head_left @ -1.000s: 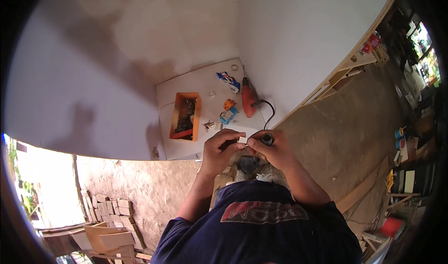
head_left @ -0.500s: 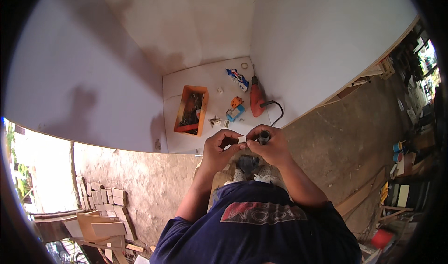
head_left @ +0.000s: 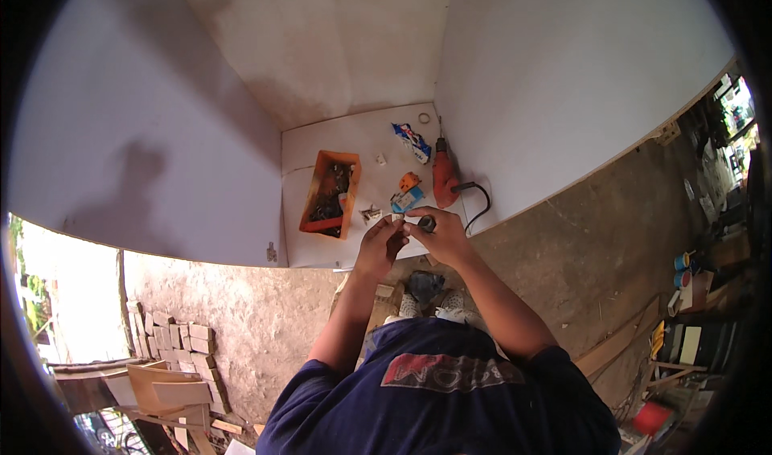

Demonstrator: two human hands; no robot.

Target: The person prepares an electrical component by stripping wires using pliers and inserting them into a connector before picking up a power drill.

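White panels (head_left: 579, 93) tower across the top of the frame, left and right of a brownish back panel (head_left: 346, 45), with an earthen floor (head_left: 265, 326) spreading out below, and right at the centre, here come the hands! Left hand (head_left: 376, 252) has its grip pinched together on a small white piece (head_left: 398, 217), just left of the frame's middle, and the right hand (head_left: 447, 239) meets it there, fingertips right beside that piece, grip closed around a dark cylindrical tool (head_left: 427, 223) with its rounded end pointing up at us. Whether the right fingertips also squeeze the white piece, I cannot tell. Just above the hands on the white base panel (head_left: 314, 254), look at this line-up: a blue box (head_left: 407, 198), an orange object (head_left: 410, 182) touching or nearly touching it, and small metal pieces (head_left: 371, 213) to their left. Further left sits an orange bin (head_left: 352, 202), loaded with jumbled hardware and a red item (head_left: 324, 224) at its near end. Over on the right lies a red drill (head_left: 444, 178), bit toward the top, black cable (head_left: 487, 199) curling down, with a blue-and-white packet (head_left: 412, 141) and a ring (head_left: 425, 118) up near its tip
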